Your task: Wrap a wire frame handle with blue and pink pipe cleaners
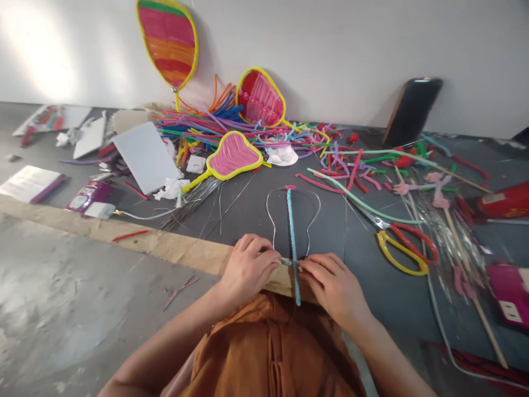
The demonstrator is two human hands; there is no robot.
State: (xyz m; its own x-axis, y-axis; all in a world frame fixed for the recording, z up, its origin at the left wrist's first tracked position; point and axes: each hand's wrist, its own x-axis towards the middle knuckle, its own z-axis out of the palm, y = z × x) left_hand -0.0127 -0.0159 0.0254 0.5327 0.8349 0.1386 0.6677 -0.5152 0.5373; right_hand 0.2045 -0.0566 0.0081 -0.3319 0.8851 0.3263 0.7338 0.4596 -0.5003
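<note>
In front of me lies a bent wire frame (269, 215) with two curved sides. A light blue pipe cleaner (291, 231) runs down its middle, from a small pink piece (291, 187) at the top to below the wire's lower part. My left hand (250, 264) is closed, its thumb and fingers pinching the frame's bottom left. From the other side my right hand (336, 286) pinches the bottom right, just beside the pipe cleaner. A short bluish-grey wrapped bit (285, 261) shows between the fingertips; the fingers hide the wire ends.
Yellow-edged fan shapes, one pink (235, 157), stand or lie behind, among heaped pipe cleaners (206, 124). Scissors (407, 248) with red and yellow handles lie at right. A phone (413, 113) leans on the wall. A glue gun (504, 201) and a purple box (510, 292) are far right.
</note>
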